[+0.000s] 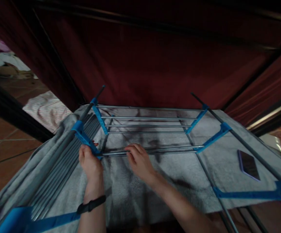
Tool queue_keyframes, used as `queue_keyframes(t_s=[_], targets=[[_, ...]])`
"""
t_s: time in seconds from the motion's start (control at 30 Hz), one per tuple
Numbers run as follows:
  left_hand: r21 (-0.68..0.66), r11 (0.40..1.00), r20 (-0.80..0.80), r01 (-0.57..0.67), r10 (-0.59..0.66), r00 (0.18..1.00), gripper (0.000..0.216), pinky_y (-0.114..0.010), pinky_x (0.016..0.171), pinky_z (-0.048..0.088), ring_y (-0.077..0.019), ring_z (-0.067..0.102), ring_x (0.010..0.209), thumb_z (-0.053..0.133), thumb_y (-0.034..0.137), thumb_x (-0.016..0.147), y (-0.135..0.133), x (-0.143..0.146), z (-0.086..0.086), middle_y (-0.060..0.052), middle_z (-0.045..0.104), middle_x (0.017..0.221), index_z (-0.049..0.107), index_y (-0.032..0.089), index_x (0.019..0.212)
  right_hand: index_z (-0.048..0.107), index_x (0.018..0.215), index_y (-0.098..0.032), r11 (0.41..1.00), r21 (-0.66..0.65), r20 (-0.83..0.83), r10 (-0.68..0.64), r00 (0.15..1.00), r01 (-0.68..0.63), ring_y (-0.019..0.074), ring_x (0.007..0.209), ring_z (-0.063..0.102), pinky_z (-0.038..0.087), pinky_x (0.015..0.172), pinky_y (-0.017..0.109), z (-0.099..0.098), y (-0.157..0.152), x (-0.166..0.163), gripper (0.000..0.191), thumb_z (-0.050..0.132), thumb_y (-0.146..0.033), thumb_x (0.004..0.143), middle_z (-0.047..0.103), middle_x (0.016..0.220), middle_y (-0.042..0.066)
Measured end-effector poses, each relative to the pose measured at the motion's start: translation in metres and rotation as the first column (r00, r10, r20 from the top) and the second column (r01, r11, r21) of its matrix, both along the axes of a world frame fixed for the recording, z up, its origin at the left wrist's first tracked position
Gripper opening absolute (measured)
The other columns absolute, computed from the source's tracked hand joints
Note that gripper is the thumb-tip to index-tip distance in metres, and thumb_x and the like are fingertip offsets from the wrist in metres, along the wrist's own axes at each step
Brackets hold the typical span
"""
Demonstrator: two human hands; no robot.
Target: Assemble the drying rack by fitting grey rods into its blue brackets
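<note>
A rack frame of grey metal tubes and blue plastic brackets lies across a grey blanket. My left hand, with a dark band on its wrist, is closed around the lower part of a blue bracket on the left. My right hand has its fingers curled over a thin metal rod that runs from that bracket to another blue bracket on the right. Farther back, several rods span two more blue brackets. The rod's left end is partly hidden at the left bracket.
A bundle of loose tubes lies on the blanket at the left. A phone rests at the right. A dark red panel stands behind the rack. Tiled floor and a striped cloth show at the left.
</note>
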State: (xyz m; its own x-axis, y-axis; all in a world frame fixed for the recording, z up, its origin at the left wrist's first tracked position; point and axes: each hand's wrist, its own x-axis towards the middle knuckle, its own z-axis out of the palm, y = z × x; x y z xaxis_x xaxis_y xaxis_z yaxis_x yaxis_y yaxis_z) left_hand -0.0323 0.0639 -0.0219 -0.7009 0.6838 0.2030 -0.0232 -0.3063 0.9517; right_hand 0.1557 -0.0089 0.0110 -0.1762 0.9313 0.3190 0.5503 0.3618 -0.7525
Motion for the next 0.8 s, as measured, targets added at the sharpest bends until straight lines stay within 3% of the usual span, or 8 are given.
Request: queue_keyframes(t_s=[0.1, 0.23, 0.43, 0.63, 0.8], targets=[[0.007, 1.0, -0.01, 0.006, -0.006, 1.0, 0.025, -0.028, 0.067, 0.038, -0.0143, 0.051, 0.07, 0.048, 0.036, 0.09, -0.001, 0.001, 0.002, 0.001, 0.062, 0.073, 0.064, 0.017, 0.083, 0.056, 0.125, -0.02, 0.989, -0.01, 0.39, 0.14, 0.91, -0.148, 0.0233, 0.114, 0.058, 0.045, 0.101, 0.042, 0.002, 0.022, -0.021, 0.031, 0.039, -0.029, 0.1, 0.063, 0.123, 0.011], [0.001, 1.0, -0.028, 0.005, -0.005, 1.0, 0.024, -0.028, 0.063, 0.037, -0.0143, 0.05, 0.069, 0.048, 0.036, 0.09, 0.0, 0.0, 0.0, 0.001, 0.061, 0.075, 0.063, 0.018, 0.085, 0.052, 0.127, -0.021, 0.953, -0.073, 0.595, 0.279, 0.754, -0.295, 0.0234, 0.1, 0.063, 0.052, 0.085, 0.039, -0.003, 0.046, -0.046, 0.033, 0.032, -0.031, 0.102, 0.064, 0.118, 0.01], [-0.013, 0.999, -0.024, 0.03, -0.03, 0.999, 0.024, -0.026, 0.061, 0.038, -0.0136, 0.051, 0.068, 0.047, 0.035, 0.091, 0.0, -0.003, -0.001, 0.001, 0.062, 0.075, 0.062, 0.018, 0.085, 0.051, 0.129, -0.026, 0.891, -0.109, 0.638, 0.403, 0.656, -0.441, 0.0189, 0.087, 0.065, 0.051, 0.071, 0.031, 0.005, 0.062, -0.048, 0.034, 0.035, -0.021, 0.099, 0.063, 0.116, 0.006], [0.08, 0.992, 0.149, 0.096, -0.107, 0.983, 0.021, -0.025, 0.067, 0.044, -0.0116, 0.054, 0.068, 0.061, 0.04, 0.083, 0.002, -0.002, 0.001, 0.003, 0.061, 0.075, 0.061, 0.019, 0.082, 0.035, 0.148, -0.032, 0.892, -0.016, 0.613, 0.366, 0.7, -0.452, 0.0208, 0.08, 0.066, 0.052, 0.073, 0.035, 0.025, 0.068, -0.041, 0.046, 0.029, -0.033, 0.102, 0.064, 0.117, 0.007], [0.147, 0.979, 0.305, 0.143, -0.182, 0.935, 0.024, -0.024, 0.07, 0.045, -0.011, 0.056, 0.069, 0.072, 0.041, 0.075, 0.0, -0.001, 0.003, 0.003, 0.061, 0.074, 0.062, 0.019, 0.077, 0.033, 0.15, -0.036, 0.89, -0.071, 0.601, 0.399, 0.693, -0.451, 0.0205, 0.084, 0.067, 0.051, 0.076, 0.033, 0.034, 0.07, -0.035, 0.047, 0.034, -0.038, 0.103, 0.069, 0.104, 0.004]])
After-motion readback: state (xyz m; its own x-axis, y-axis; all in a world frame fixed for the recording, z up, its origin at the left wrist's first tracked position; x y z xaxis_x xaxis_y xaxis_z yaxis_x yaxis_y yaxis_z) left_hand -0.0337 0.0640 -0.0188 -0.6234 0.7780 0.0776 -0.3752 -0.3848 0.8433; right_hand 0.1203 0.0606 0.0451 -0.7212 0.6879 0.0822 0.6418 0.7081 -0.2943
